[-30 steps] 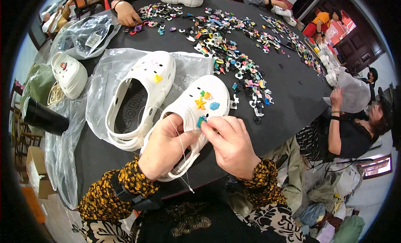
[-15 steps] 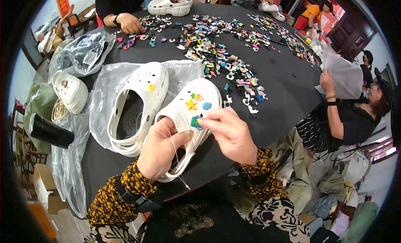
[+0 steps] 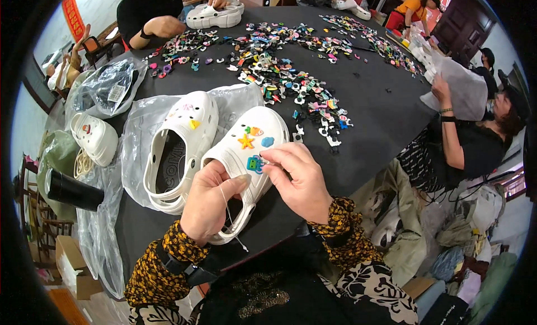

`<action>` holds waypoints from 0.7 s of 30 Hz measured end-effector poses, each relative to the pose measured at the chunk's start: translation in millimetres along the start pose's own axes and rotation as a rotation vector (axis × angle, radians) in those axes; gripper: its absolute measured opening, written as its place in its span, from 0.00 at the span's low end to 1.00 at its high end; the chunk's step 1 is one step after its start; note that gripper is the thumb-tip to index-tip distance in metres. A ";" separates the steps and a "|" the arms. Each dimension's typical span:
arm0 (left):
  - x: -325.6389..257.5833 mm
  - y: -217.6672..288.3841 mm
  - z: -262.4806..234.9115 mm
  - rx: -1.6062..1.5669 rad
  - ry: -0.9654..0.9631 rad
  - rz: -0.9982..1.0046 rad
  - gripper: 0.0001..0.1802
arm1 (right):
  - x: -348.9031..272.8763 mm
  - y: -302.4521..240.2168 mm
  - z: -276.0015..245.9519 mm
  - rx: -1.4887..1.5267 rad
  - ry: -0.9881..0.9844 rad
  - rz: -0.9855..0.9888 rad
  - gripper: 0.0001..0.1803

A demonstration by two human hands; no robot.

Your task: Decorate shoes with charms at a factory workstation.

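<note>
Fingers of your left hand (image 3: 202, 205) hide inside the white clog (image 3: 228, 147), thumb gripping outside; your right hand (image 3: 299, 182) curls by its blue-green charm (image 3: 254, 164), pinch unclear. Neighbouring clog (image 3: 205, 111) partly covers its insole lettering (image 3: 174, 164).

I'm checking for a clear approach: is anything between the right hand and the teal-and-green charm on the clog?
Nothing visible. The right hand reaches the right edge of the teal-and-green charm on the white clog; the blue cloud charm sits just above its fingers, out of the way.
</note>
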State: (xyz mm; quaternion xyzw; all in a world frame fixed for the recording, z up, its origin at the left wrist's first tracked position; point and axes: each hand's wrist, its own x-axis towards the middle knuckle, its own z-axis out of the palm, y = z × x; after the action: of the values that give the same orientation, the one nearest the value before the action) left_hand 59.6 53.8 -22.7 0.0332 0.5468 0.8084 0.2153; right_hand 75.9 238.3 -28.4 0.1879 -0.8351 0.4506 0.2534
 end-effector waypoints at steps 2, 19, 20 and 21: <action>0.0 -0.3 -0.1 0.004 -0.009 0.006 0.16 | 2.5 -1.8 1.8 -0.033 -0.014 -0.023 0.10; -3.0 -0.2 4.6 0.050 -0.048 0.030 0.17 | 22.2 3.5 -7.6 -0.128 -0.291 -0.237 0.14; -2.5 -1.0 4.2 0.049 -0.045 0.035 0.17 | 23.0 3.6 -8.6 -0.127 -0.293 -0.242 0.14; -1.8 -2.1 3.6 0.071 -0.045 0.018 0.17 | 23.7 3.6 -9.7 -0.128 -0.311 -0.248 0.15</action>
State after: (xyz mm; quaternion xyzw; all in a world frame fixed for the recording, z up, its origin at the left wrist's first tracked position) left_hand 62.9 56.9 -22.8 0.0638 0.5699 0.7894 0.2190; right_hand 57.5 246.4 -12.2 0.3400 -0.8617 0.3275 0.1862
